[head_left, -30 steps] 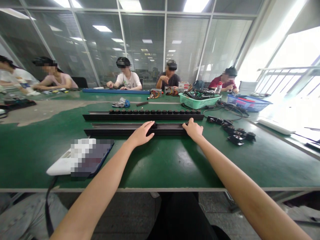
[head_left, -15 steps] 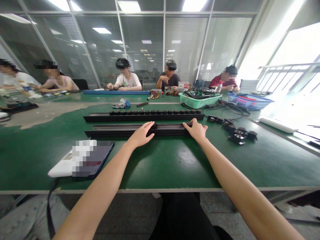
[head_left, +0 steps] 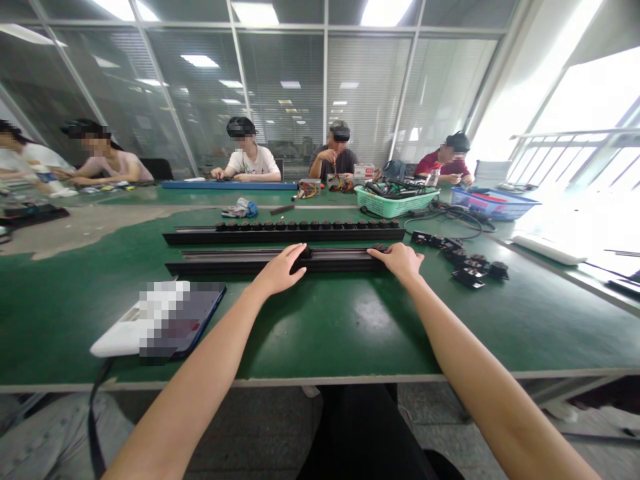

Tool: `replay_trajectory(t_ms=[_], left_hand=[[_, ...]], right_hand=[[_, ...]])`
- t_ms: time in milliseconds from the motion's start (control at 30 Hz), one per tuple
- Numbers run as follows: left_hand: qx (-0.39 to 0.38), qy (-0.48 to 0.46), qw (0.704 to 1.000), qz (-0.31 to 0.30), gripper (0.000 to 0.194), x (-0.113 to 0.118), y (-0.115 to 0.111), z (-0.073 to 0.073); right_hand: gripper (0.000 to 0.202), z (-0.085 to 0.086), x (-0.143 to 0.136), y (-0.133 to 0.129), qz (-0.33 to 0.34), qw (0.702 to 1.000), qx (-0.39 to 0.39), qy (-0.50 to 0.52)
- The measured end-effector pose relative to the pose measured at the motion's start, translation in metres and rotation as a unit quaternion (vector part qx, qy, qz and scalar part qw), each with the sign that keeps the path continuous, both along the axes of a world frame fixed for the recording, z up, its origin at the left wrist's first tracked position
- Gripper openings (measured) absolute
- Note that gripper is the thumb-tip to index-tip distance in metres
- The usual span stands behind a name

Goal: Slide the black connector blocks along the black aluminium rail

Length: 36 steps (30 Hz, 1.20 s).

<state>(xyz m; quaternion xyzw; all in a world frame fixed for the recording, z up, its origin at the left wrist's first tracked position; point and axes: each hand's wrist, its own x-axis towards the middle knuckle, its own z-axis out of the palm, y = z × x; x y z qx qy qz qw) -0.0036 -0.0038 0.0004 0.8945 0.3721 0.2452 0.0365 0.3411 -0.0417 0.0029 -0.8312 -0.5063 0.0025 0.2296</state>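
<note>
Two long black rails lie crosswise on the table. At the near rail [head_left: 225, 268], my left hand [head_left: 277, 270] rests over the middle, fingers stretched forward and thumb apart. Its fingertips are against a small black module [head_left: 307, 253] seated in the channel. Toward the right end of the same rail, my right hand [head_left: 404, 261] is closed on another small dark module [head_left: 379, 248], mostly covered by the fingers. The far rail [head_left: 285, 236] carries a row of several round black modules [head_left: 291, 225].
Loose black modules [head_left: 470, 267] lie to the right. Behind them are a green basket [head_left: 397, 203], cables and a blue basket [head_left: 495, 203]. A phone [head_left: 200, 320] and white device [head_left: 117, 337] lie at left. Several people sit across the table [head_left: 320, 327].
My right hand has shifted slightly right along the near rail, with its fingers lower and flatter. My left hand stays at the middle module. The whole view has drifted slightly left.
</note>
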Motion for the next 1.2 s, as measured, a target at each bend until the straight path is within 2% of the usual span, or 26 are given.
replay_trajectory(t_ms=[300, 800, 1200], left_hand=[[-0.005, 0.0, 1.0, 0.003, 0.07, 0.0005, -0.0023, 0.0011], [-0.001, 0.001, 1.0, 0.0, 0.07, -0.0005, -0.0002, -0.0011], [-0.011, 0.001, 1.0, 0.007, 0.07, 0.001, -0.0044, 0.003]], right_hand=[[0.055, 0.0028, 0.0002, -0.0002, 0.004, 1.0, -0.009, 0.007], [0.056, 0.0023, 0.007, 0.0009, -0.034, 0.999, -0.007, 0.0], [0.054, 0.0006, 0.0091, 0.0011, -0.048, 0.999, -0.004, -0.025]])
